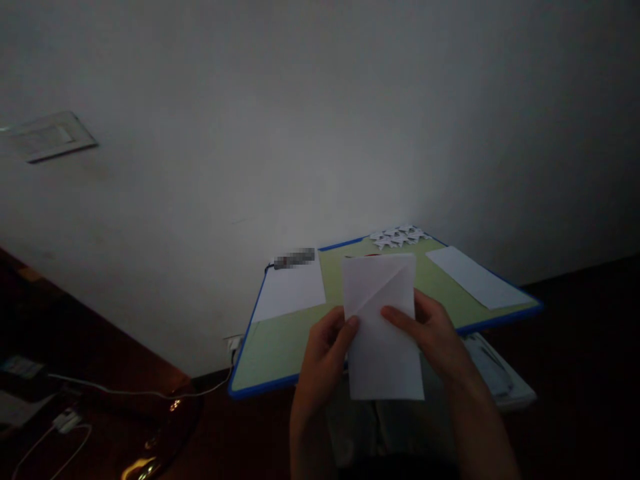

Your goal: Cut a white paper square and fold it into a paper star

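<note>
A white sheet of paper [383,360] is held upright in front of me, above the near edge of the table. A diagonal crease or folded edge runs across its upper part. My left hand [325,347] grips its left edge, the thumb on the front face and the fingers curled behind. At the right edge, my right hand [430,327] pinches it too, with the thumb lying flat on the front. Something reddish behind the sheet's top edge is mostly hidden. Several small folded white paper shapes [399,237] lie grouped at the table's far end.
The light green table [280,357] has a blue rim and stands against a wall. White paper [287,290] lies on its left, another white sheet [477,277] on its right. A white cable [135,392] runs from the wall socket [233,343] across the left.
</note>
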Available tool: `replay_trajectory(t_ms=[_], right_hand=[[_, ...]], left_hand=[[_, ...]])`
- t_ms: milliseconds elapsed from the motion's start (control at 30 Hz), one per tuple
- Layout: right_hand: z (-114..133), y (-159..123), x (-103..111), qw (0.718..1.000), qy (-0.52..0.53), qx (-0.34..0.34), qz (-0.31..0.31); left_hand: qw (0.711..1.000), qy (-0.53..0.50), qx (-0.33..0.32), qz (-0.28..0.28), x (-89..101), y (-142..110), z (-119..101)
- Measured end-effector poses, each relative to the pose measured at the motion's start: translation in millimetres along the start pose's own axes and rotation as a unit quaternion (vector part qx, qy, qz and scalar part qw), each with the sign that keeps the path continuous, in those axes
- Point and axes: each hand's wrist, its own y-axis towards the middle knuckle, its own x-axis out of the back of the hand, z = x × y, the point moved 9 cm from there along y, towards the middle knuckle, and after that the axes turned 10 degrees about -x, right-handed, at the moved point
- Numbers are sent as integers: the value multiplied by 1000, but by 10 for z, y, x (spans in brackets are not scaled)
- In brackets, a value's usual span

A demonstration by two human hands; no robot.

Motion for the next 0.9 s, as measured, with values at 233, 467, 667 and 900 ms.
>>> replay_trajectory(t_ms=[233,467,667,900], right_hand=[[-3,-24,63,999,-2,18,-42],[-45,-48,78,995,72,-23,-71],[30,-39,116,992,93,12,-87],[137,-76,81,991,84,70,-72]], left_hand=[[999,35,-30,-14,48,59,-11],[1000,-25,-18,0,0,25,2],[998,-39,-37,-18,5,-17,-45],[995,1,-76,-59,59,-33,-104]])
